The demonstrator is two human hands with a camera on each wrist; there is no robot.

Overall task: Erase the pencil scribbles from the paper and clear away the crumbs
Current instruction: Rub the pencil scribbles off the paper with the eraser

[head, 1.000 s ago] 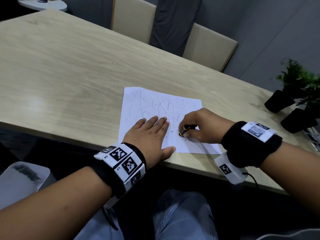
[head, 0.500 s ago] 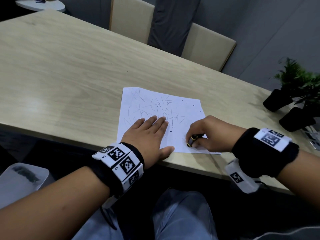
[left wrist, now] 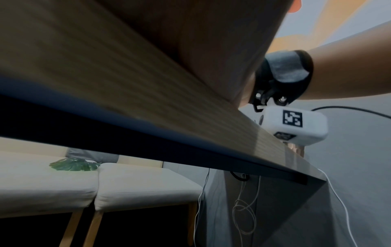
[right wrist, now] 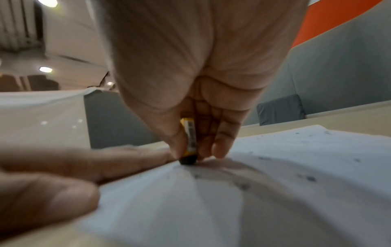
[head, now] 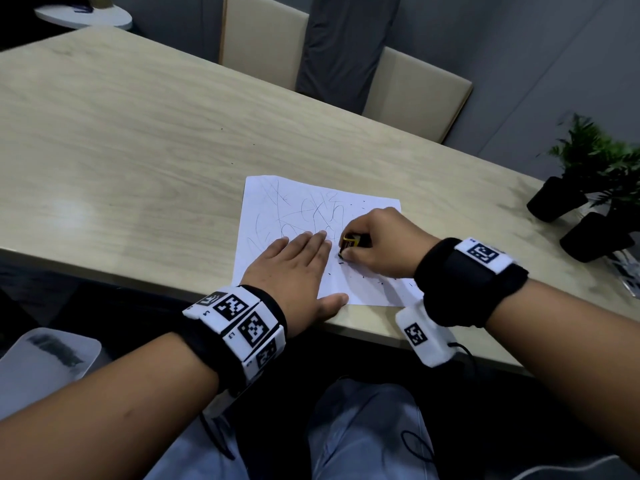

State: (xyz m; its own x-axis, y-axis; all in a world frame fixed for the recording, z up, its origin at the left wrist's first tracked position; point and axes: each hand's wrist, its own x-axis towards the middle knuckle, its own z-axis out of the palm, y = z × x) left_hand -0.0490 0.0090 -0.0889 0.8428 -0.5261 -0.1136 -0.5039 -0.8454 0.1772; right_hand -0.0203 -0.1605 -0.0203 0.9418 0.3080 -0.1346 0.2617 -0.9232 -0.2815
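Observation:
A white sheet of paper (head: 277, 209) with grey pencil scribbles lies near the front edge of the wooden table (head: 121, 133). My left hand (head: 294, 268) lies flat on its near left part, fingers straight, thumb at the table edge. My right hand (head: 377, 244) pinches a black eraser in a yellow sleeve (head: 350, 242) and presses its dark tip on the paper just right of the left fingertips. The right wrist view has the eraser (right wrist: 189, 142) upright between thumb and fingers on the paper (right wrist: 275, 192). Dark crumbs (head: 363, 277) dot the sheet near the right hand.
Two small potted plants (head: 588, 188) stand at the table's right end. Beige chairs (head: 408, 88) with a grey cloth draped between them sit behind the table. A white lidded bin (head: 41, 365) is at floor level on my left. Cables hang under the table (left wrist: 243, 208).
My right hand with the eraser slid right and toward me, then back up and left, close to the left fingertips. More crumbs lie on the near part of the sheet. The left hand stayed put.

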